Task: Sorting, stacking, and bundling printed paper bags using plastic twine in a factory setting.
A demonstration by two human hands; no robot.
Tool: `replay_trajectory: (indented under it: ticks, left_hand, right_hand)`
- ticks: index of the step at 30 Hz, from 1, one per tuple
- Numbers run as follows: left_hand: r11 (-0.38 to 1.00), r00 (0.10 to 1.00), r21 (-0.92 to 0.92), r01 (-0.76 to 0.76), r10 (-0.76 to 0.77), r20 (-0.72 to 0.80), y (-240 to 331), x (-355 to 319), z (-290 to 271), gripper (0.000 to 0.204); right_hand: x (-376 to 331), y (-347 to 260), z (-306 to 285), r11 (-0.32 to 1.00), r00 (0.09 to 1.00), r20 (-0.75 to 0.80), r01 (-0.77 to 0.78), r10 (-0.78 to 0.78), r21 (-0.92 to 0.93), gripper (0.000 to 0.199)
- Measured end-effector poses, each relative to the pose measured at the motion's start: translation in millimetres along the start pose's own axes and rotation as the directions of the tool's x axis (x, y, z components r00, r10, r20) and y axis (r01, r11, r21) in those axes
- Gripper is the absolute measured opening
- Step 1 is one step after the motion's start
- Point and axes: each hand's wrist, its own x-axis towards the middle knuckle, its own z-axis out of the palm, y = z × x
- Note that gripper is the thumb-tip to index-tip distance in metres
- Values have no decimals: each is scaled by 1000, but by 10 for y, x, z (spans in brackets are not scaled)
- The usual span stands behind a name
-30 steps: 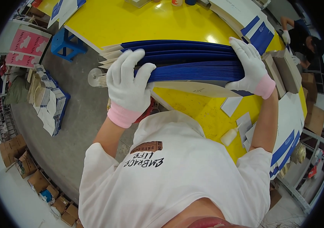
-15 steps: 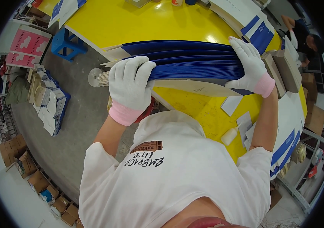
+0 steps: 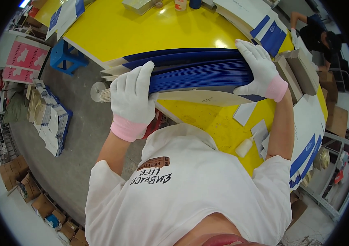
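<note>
A thick stack of blue-and-white card sheets (image 3: 201,76) stands on its long edge above the yellow table, its blue edges fanned and a few far sheets spread apart. My left hand (image 3: 132,88), in a white glove with a pink cuff, grips the stack near its left end, fingers over the top. At the right end, my right hand (image 3: 260,69), gloved alike, clasps the stack with its thumb on the near side and fingers on the far side. The sheets' pale left ends stick out past my left hand.
The yellow table (image 3: 133,24) carries flat blue-and-white card piles (image 3: 246,16), grey board blocks (image 3: 301,71) and a white squeeze bottle (image 3: 244,147). On the floor at left are a blue stool (image 3: 68,57) and a pallet of stacked card (image 3: 51,119). Another person (image 3: 320,39) bends at the far right.
My left hand's fingers have straightened along the stack. The far sheets have spread wider apart. The whole view has shifted a little, with the hands and stack slightly farther left.
</note>
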Motion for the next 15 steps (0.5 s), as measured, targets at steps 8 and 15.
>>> replay_trajectory:
  ticks: [8, 15]
  left_hand:
    - [996, 977, -1, -84, 83, 198, -104, 277, -138, 42]
    - [985, 923, -168, -43, 103, 370, -143, 547, 6, 58]
  right_hand:
    - [152, 88, -30, 987, 988, -4, 154, -154, 53, 99]
    - [565, 383, -116, 940, 955, 256, -219, 151, 261, 60]
